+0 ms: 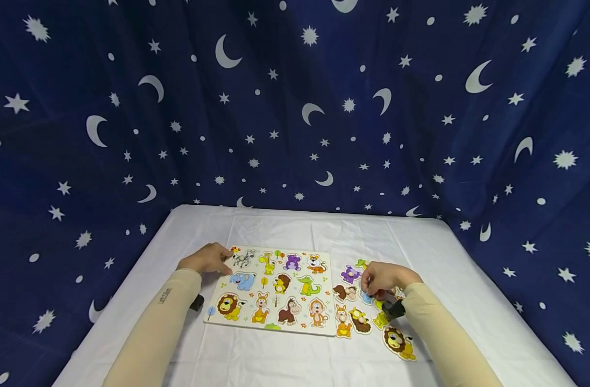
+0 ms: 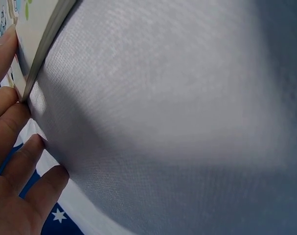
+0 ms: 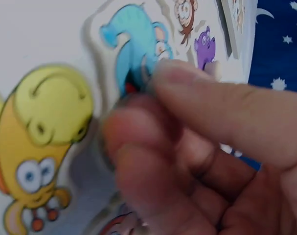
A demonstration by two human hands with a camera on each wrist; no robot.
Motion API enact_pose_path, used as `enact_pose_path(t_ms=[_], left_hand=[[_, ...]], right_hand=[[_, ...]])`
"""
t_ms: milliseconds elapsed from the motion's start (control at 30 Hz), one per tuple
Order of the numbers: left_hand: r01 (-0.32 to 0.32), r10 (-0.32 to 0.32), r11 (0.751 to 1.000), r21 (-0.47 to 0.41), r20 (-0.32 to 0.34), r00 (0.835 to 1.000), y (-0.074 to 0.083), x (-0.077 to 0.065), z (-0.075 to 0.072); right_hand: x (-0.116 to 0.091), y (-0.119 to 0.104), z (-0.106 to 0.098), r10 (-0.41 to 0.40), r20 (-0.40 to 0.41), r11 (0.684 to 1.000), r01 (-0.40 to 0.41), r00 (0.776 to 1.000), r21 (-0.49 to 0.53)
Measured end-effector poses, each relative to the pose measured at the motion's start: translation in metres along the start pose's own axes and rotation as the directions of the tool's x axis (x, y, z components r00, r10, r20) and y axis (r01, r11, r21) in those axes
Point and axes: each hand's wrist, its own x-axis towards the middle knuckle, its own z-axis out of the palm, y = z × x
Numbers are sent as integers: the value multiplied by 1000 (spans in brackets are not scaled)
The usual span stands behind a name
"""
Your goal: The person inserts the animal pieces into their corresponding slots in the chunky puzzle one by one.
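Observation:
A wooden puzzle board printed with animals lies flat on the white table. My left hand rests against its upper left corner. In the left wrist view, one digit lies over the board's face and other fingers touch the corner, loosely spread. To the right of the board, my right hand pinches the blue elephant puzzle piece between thumb and forefinger. The fingers cover the middle of that piece. Beside it lies the giraffe piece.
Loose pieces lie near the right hand: a purple hippo, a gorilla, a kangaroo, a hedgehog and a lion. Behind the table hangs a dark blue curtain with moons and stars.

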Motion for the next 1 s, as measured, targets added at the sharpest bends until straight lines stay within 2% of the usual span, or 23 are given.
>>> enact_pose_path(t_ms=[100, 233, 667, 1000], left_hand=[[-8, 8, 1000, 4, 0, 1000, 0, 0, 0], [-13, 13, 1000, 12, -1, 1000, -1, 0, 0], [6, -6, 1000, -5, -5, 1000, -1, 3, 3], [-2, 2, 1000, -9, 7, 1000, 0, 1, 1]], right_hand=[[-1, 6, 1, -21, -14, 996, 22, 1000, 87], [-3, 12, 3, -36, -38, 988, 41, 999, 147], [-6, 18, 8, 9, -102, 981, 11, 995, 195], [-2, 27, 9, -43, -106, 970, 67, 993, 234]])
